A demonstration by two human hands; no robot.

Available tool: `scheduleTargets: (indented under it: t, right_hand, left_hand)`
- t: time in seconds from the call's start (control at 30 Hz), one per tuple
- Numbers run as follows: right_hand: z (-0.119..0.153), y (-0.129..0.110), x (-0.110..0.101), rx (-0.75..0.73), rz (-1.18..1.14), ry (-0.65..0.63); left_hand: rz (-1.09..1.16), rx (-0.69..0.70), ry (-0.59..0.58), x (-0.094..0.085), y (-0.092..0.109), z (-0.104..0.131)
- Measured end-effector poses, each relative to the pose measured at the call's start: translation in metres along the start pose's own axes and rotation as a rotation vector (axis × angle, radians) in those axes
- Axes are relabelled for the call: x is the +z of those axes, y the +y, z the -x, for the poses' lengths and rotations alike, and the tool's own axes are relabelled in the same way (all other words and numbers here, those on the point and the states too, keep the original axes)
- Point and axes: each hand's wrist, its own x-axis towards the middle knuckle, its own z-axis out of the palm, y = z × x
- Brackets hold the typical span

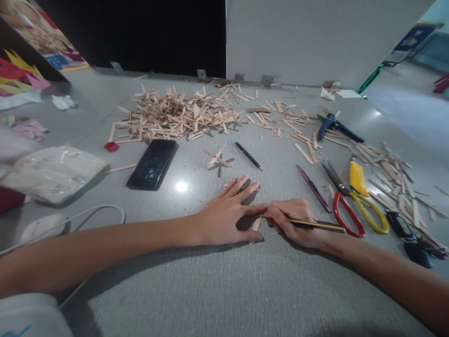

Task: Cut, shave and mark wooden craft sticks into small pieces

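My left hand (226, 213) lies flat on the grey table with fingers spread, pressing on a small wooden stick (257, 223) that shows between thumb and forefinger. More of the wood is hidden under the palm. Close beside it, my right hand (293, 217) is closed around a yellow-and-black pencil (321, 225), its tip down by the stick and mostly hidden by the fingers. Just beyond the left fingertips sits a little crossed stick piece (218, 158). A black pen (248, 156) rests to the right of that piece.
A large heap of wooden sticks (182, 112) spreads at the back. Scissors (351, 199), a purple pen (314, 188), a yellow cutter (358, 177) and a blue glue gun (328, 125) lie right. At left are a phone (153, 164), a plastic packet (56, 173) and a corded white mouse (45, 227).
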Motion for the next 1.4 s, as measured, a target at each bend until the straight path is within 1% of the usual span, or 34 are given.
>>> scheduleTargets:
  t: [0.27, 0.37, 0.53, 0.77, 0.93, 1.07, 1.17, 1.27, 1.4]
  right_hand:
    - [-0.0011, -0.0008, -0.0014, 0.027, -0.001, -0.025]
    - [-0.0025, -0.0009, -0.0016, 0.010, -0.002, -0.023]
    - [-0.0033, 0.0006, -0.0020, -0.040, 0.082, -0.040]
    - [-0.0008, 0.0043, -0.0007, -0.025, 0.107, -0.045]
    - [-0.0007, 0.0040, -0.0008, -0.030, 0.092, -0.037]
    - [-0.0013, 0.0037, -0.0013, -0.060, 0.093, -0.051]
    - [-0.0026, 0.0032, -0.0020, -0.043, 0.057, -0.067]
    - [-0.0042, 0.0023, -0.0030, -0.020, 0.020, -0.079]
    - [-0.0053, 0.0017, -0.0035, -0.056, 0.012, -0.072]
  left_hand:
    - [-0.001, -0.006, -0.001, -0.0012, 0.0012, -0.0007]
    - [-0.003, -0.004, -0.001, -0.0012, 0.0009, -0.0004]
    - [0.014, 0.013, -0.005, -0.0010, 0.0002, 0.0000]
    - [-0.015, 0.017, -0.015, -0.0022, 0.0016, -0.0006]
    - [-0.017, 0.013, -0.021, -0.0028, 0.0020, -0.0008]
    - [0.008, 0.030, 0.020, -0.0005, -0.0003, -0.0006]
    - [0.017, 0.039, 0.029, 0.0004, -0.0018, -0.0004]
    - [0.002, 0.028, 0.017, -0.0006, -0.0014, -0.0008]
    - [-0.013, -0.001, -0.012, -0.0025, 0.0006, -0.0016]
